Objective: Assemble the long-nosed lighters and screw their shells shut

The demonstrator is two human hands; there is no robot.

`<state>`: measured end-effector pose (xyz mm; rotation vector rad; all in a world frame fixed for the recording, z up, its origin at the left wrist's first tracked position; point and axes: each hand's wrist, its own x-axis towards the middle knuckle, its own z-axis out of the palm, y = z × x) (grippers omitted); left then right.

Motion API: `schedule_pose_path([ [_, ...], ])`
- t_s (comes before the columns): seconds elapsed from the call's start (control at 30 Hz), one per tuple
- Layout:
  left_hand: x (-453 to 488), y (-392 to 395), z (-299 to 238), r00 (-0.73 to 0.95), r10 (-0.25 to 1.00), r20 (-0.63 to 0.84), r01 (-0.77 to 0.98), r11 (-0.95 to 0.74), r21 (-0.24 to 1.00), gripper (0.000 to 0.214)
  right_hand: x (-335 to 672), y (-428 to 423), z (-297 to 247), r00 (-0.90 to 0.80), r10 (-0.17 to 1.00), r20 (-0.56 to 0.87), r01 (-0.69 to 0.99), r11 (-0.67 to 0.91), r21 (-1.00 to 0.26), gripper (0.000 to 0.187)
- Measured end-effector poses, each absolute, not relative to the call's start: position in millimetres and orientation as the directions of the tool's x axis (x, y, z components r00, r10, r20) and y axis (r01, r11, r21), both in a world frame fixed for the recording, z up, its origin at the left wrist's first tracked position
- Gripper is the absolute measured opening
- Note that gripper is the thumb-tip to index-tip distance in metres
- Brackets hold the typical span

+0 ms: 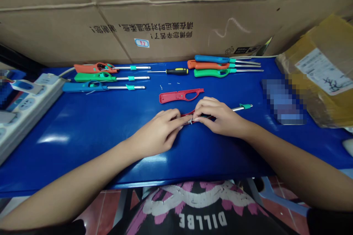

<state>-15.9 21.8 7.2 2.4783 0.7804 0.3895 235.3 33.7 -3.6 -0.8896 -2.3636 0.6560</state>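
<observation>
Near the table's middle, my left hand (161, 132) is closed around the handle end of an opened red long-neck lighter (188, 113). My right hand (220, 117) has its fingers pinched at the lighter's inner parts, close to a small whitish piece (191, 121) between the hands. The lighter's metal tube with a green tip piece (244, 107) points right beyond my right hand. My fingers hide most of the inside. Just behind lies the loose red half-shell (172, 97), hollow side up, with several small screws (161, 87) behind it.
A black-yellow screwdriver (176, 71) lies at the back. Three opened lighters (93, 77) are at left; three closed lighters (211, 73) at right. A power strip (33, 106) stands left, a blurred phone-like object (284, 102) and taped package (317, 77) right. A large carton (110, 40) walls the back.
</observation>
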Motion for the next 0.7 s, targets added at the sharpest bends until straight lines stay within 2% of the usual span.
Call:
schedule_pose_path([
  [0.7,-15.8,21.8,6.4,0.795,0.589,0.141,0.438,-0.720,0.539,0.046,233.6,34.4,-3.0,-0.631,0.712,0.307,0.416,0.645,-0.640,0.012],
])
